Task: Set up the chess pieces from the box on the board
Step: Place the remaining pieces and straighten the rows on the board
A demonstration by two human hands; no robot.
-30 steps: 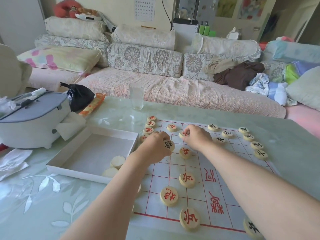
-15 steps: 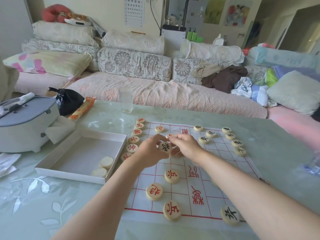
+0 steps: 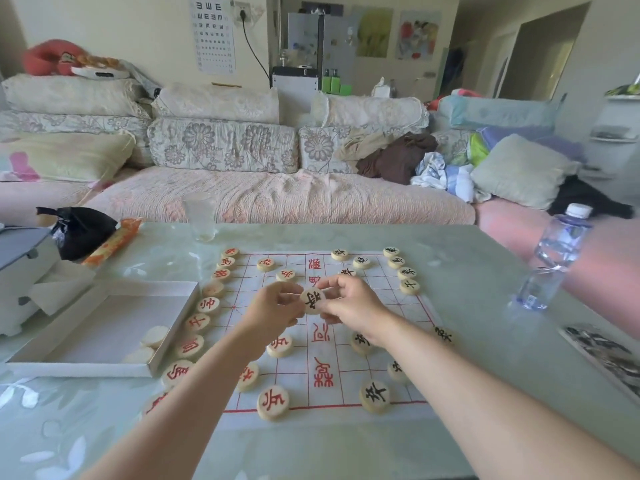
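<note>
One black-lettered piece (image 3: 312,300) above board (image 3: 346,393)

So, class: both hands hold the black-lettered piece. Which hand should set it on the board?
Probably the right hand. It and the left hand both pinch the black-lettered piece, but black pieces line the right edge of the board, its side; the left is nearer the red pieces.
</note>
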